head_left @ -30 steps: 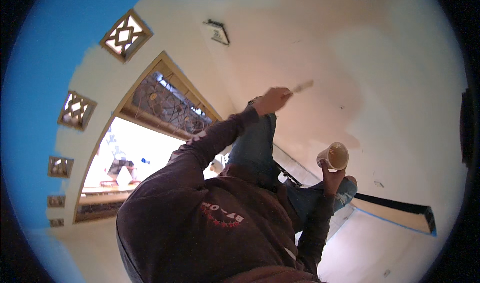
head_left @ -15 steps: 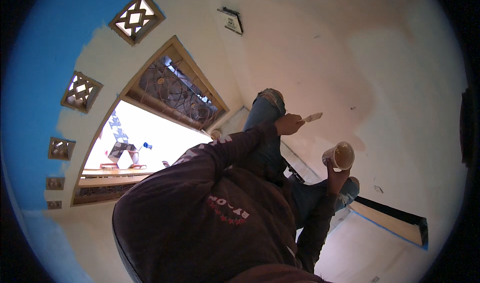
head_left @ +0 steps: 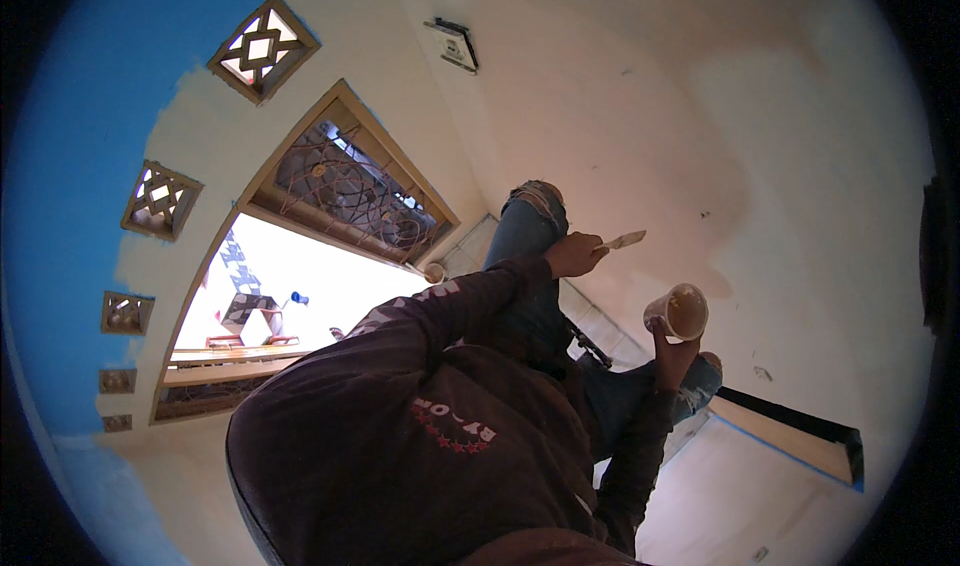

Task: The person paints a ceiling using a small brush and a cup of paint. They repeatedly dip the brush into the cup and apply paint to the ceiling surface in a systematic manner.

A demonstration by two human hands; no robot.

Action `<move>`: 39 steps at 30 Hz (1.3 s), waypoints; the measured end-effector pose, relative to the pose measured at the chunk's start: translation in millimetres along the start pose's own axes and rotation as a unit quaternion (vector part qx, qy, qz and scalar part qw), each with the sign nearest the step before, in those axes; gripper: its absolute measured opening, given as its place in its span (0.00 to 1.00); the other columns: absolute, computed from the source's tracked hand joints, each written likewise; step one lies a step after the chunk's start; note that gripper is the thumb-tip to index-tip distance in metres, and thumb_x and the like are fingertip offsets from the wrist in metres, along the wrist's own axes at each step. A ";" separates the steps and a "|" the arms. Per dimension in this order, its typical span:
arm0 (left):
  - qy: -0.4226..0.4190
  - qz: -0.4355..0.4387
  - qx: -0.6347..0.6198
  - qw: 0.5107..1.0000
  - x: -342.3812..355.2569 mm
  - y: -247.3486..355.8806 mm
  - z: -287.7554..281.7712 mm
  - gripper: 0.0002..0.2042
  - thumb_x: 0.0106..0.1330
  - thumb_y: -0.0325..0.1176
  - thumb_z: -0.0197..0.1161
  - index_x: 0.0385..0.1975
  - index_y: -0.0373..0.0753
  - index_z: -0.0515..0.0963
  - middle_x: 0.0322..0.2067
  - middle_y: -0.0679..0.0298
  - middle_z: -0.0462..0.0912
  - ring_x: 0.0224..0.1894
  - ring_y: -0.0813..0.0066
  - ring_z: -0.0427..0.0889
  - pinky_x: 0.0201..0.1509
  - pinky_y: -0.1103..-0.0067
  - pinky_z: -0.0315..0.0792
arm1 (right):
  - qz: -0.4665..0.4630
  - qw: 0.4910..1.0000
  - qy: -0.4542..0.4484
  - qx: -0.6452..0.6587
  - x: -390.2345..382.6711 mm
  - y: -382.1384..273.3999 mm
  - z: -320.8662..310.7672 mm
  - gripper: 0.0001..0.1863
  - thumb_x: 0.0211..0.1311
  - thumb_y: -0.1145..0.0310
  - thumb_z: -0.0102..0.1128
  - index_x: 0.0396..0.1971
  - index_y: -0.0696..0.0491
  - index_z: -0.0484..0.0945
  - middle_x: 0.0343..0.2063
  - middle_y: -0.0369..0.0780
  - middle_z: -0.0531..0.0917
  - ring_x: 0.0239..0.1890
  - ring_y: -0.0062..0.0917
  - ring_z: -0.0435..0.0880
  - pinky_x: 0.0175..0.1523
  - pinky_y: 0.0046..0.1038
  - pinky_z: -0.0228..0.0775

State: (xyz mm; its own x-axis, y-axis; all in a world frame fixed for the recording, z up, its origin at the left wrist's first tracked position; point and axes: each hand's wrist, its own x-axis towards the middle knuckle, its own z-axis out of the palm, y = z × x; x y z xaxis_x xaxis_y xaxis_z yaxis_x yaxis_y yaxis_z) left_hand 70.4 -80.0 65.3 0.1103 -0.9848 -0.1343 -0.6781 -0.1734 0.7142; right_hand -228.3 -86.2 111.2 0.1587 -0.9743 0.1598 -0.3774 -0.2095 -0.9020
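Observation:
My left hand [head_left: 575, 256] is closed round the handle of a small flat paintbrush [head_left: 625, 241]. Its pale, caked end points right, towards the wall, and from this view I cannot tell whether it touches. To the lower right, my right hand [head_left: 676, 358] grips a translucent plastic cup [head_left: 686, 311] from beneath and the side. The cup is tilted so that its mouth faces up and to the right, and whitish residue coats the inside. Both hands are in front of my bent knees, in ripped blue jeans [head_left: 525, 236].
Pale, patchy wall [head_left: 640, 136] spreads ahead, bearing a switch plate [head_left: 455, 46]. At left are a blue-painted area [head_left: 80, 146], latticed vent blocks [head_left: 263, 49] and a bright doorway under a grilled window [head_left: 350, 176]. A dark-edged recess [head_left: 790, 431] lies lower right.
The view has shifted slightly, so the vents and doorway sit a little differently. Both hands keep their grips, with the brush and cup in nearly the same places.

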 end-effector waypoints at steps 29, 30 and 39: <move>-0.029 0.032 -0.020 0.999 8.2 14.1 11.5 0.18 0.74 0.45 0.50 0.36 0.34 0.76 0.29 0.46 0.82 0.34 0.42 0.82 0.39 0.54 0.73 | 0.003 0.999 -0.041 0.011 15.3 -3.8 5.3 0.36 0.44 0.63 0.81 0.53 0.60 0.74 0.46 0.47 0.84 0.51 0.35 0.84 0.56 0.34 0.75; -0.032 0.031 -0.021 0.999 8.6 15.9 11.5 0.18 0.74 0.45 0.51 0.36 0.34 0.76 0.29 0.46 0.81 0.34 0.42 0.82 0.39 0.55 0.73 | 0.001 0.999 -0.043 0.012 15.9 -1.9 6.4 0.36 0.45 0.63 0.80 0.53 0.60 0.73 0.47 0.47 0.84 0.51 0.34 0.84 0.56 0.34 0.75; -0.001 0.049 -0.024 0.999 17.8 5.2 29.7 0.18 0.72 0.44 0.53 0.33 0.33 0.78 0.29 0.45 0.82 0.34 0.43 0.82 0.39 0.56 0.74 | -0.006 0.999 -0.044 0.029 18.9 -4.9 13.5 0.36 0.46 0.65 0.79 0.54 0.60 0.72 0.47 0.47 0.83 0.52 0.34 0.83 0.57 0.33 0.74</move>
State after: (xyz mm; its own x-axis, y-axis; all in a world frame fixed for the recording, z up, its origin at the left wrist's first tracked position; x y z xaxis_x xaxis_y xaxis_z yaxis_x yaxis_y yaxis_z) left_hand 47.3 -98.1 46.2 0.0446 -0.9970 -0.0632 -0.6495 -0.0770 0.7565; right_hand -211.1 -102.5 113.2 0.2445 -0.9598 0.1378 -0.3212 -0.2142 -0.9225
